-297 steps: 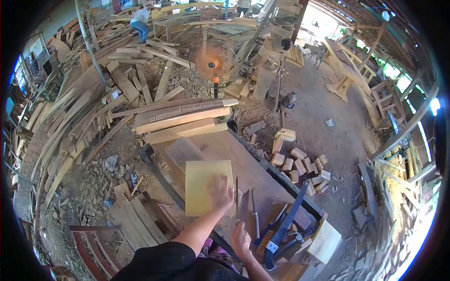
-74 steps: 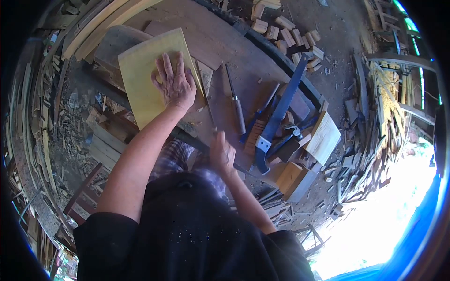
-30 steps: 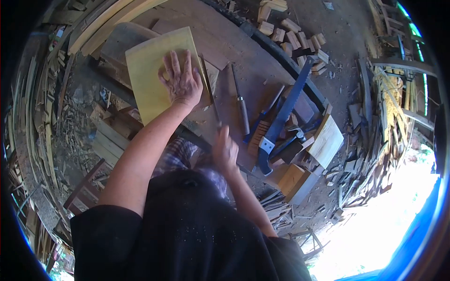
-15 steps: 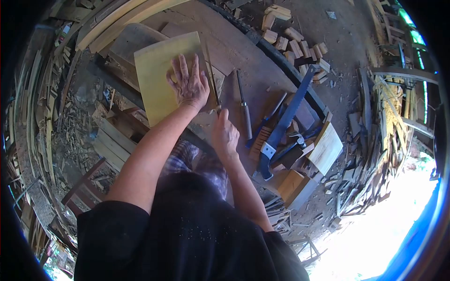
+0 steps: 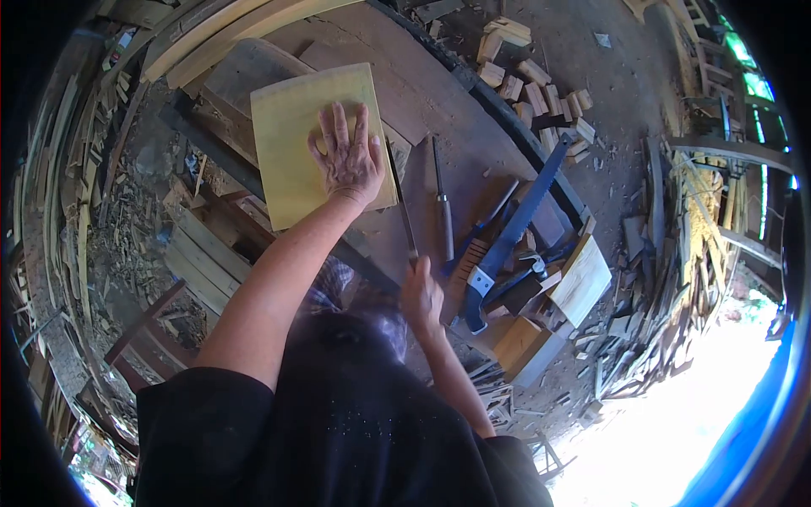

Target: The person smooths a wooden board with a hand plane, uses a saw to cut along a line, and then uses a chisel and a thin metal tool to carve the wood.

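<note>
My left hand [image 5: 351, 169] lies flat with fingers spread on a pale yellow wooden board [image 5: 287, 144]. My right hand [image 5: 421, 296] is wrapped round the handle of a long, thin, dark file [image 5: 405, 211]. The file's blade runs along the board's right edge, its far end beside the wood. A second slim tool with a round handle [image 5: 445, 228] rests on the workbench [image 5: 414, 76] to the right of the file. Beyond it lie a handsaw [image 5: 524, 220] with a dark handle and a hammer [image 5: 534, 262] among other tools.
A pale wood block [image 5: 583, 279] leans at the bench's right end. Past the far edge, several small wood offcuts [image 5: 536, 97] lie on the ground. Long planks [image 5: 245, 34] cross the upper left, and scrap wood [image 5: 650, 329] is heaped at right.
My right hand has drawn the file back toward my body and slightly right, along the board's edge. The left hand stays flat on the board; the whole view has shifted slightly.
</note>
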The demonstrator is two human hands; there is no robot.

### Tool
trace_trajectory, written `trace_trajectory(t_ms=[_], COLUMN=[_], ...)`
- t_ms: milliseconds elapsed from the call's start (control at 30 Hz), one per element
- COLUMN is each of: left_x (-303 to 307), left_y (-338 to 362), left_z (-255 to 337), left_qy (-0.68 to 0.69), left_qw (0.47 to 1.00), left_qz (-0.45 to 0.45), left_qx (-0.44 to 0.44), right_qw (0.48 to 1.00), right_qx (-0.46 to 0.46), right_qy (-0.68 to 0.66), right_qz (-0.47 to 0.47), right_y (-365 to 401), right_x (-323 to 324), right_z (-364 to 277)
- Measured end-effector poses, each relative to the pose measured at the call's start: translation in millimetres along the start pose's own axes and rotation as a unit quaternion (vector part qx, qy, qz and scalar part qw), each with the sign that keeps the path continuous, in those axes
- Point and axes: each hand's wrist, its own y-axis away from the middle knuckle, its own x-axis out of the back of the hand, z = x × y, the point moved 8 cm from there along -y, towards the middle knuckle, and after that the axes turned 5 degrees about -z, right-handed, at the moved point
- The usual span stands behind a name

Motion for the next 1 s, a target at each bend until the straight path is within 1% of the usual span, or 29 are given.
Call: trace_trajectory(t_ms=[33, 67, 133, 200, 267, 367, 600, 700, 767, 800, 867, 967, 1000], left_x=[0.9, 0.6, -0.4, 0.4, -4.3, -5.1, -5.5, -4.7, -4.4, -3.8, -2.7, -4.3, -5.0], left_y=[0.1, 1.7, 2.3, 1.0, 1.2, 1.3, 1.3, 1.1, 1.6, 2.6, 1.1, 1.8, 2.7], left_z=[0.7, 0.1, -1.3, -0.3, -2.6, -2.1, -1.3, -1.9, -0.6, 0.1, 0.2, -0.4, -1.2], left_qy=[-0.012, -0.025, -0.011, 0.004, -0.019, -0.036, -0.023, -0.018, -0.011, -0.01, -0.013, -0.02, -0.02], left_qw=[1.0, 0.999, 1.0, 1.0, 1.0, 0.999, 0.999, 1.0, 1.0, 1.0, 1.0, 0.999, 0.999], left_qz=[-0.009, -0.02, -0.016, -0.002, -0.015, -0.017, -0.022, -0.022, -0.023, -0.024, -0.027, -0.025, -0.029], left_qx=[0.006, 0.009, 0.002, -0.006, -0.003, 0.007, 0.008, 0.007, 0.001, 0.0, 0.003, 0.002, 0.003], right_qw=[1.0, 1.0, 0.999, 0.994, 0.994, 0.994, 0.995, 0.997, 0.994, 0.994, 0.992, 0.993, 0.993], right_qx=[0.002, 0.0, -0.008, 0.039, 0.041, 0.067, 0.078, 0.066, 0.098, 0.096, 0.107, 0.087, 0.085], right_qy=[0.003, -0.022, -0.046, -0.061, -0.052, -0.041, -0.018, -0.015, -0.02, -0.02, -0.057, -0.077, -0.076], right_qz=[-0.004, 0.008, 0.02, 0.088, 0.085, 0.071, 0.052, 0.026, 0.041, 0.04, 0.024, -0.005, -0.008], right_y=[8.0, 16.5, 20.7, 3.4, -13.2, -29.2, -35.9, -45.8, -56.5, -54.1, -49.1, -31.3, -36.5], right_x=[-1.5, -1.4, 5.8, 24.9, 34.3, 31.8, 27.0, 25.9, 28.1, 29.3, 32.1, 34.6, 33.6], right_z=[5.1, 10.7, 3.9, -22.1, -38.8, -50.8, -56.1, -59.2, -66.8, -66.4, -67.9, -58.0, -58.9])
